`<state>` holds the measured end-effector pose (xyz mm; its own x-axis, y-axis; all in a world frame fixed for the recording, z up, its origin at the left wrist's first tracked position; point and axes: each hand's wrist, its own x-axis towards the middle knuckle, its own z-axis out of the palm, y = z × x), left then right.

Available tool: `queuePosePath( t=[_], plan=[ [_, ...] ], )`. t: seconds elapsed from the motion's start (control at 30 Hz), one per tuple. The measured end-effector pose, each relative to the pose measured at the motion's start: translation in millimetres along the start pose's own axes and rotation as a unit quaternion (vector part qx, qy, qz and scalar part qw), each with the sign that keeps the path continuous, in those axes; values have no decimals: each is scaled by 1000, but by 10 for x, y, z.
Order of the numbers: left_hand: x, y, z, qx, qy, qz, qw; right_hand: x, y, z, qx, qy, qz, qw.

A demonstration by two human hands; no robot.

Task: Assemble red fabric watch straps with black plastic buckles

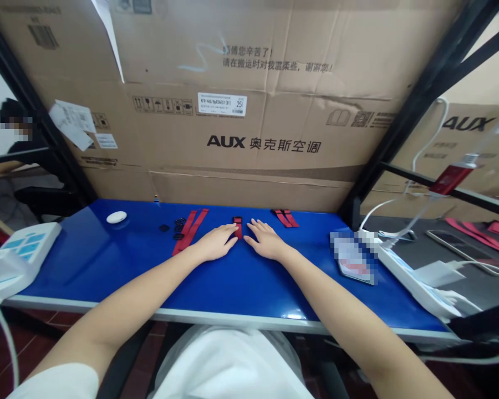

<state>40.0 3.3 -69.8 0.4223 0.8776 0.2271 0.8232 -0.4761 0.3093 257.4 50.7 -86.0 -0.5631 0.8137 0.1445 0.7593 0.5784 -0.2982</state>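
On the blue table (233,288), a short red strap with a black buckle (238,228) lies between my two hands. My left hand (218,242) rests palm down at its left side, fingers stretched out, the fingertips at the strap's edge. To the right of the strap, my right hand (265,239) lies flat with its fingers spread and holds nothing. Left of my left hand are long red straps (191,230) and several small black buckles (178,226). Another folded red strap with black parts (286,218) lies behind my right hand, toward the table's back edge.
A large cardboard box (170,138) stands behind the table between black frame posts. A white oval object (116,217) and a white device (29,249) are left; a phone (353,257) and power strip (416,282) are right. A person (37,149) sits far left.
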Motion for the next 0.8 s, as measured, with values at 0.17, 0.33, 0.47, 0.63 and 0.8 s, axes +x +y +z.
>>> queuePosePath(
  t=[0.17,0.33,0.47,0.63,0.8],
  plan=[
    [-8,-26,3,36,-16,-115,993,-17,-29,-6,-2,-8,1,1000],
    [-13,-61,-16,51,-46,-121,990,-8,-30,-7,-2,-9,1,1000],
    [-11,-73,-6,64,-51,-121,989,-8,-40,-17,-4,-10,0,1000],
    [-11,-107,12,63,-52,-118,990,-10,-52,-22,-9,-9,-1,1000],
    [-13,-120,15,46,-39,-115,992,-9,-44,-21,-7,-12,0,1000]
  ],
)
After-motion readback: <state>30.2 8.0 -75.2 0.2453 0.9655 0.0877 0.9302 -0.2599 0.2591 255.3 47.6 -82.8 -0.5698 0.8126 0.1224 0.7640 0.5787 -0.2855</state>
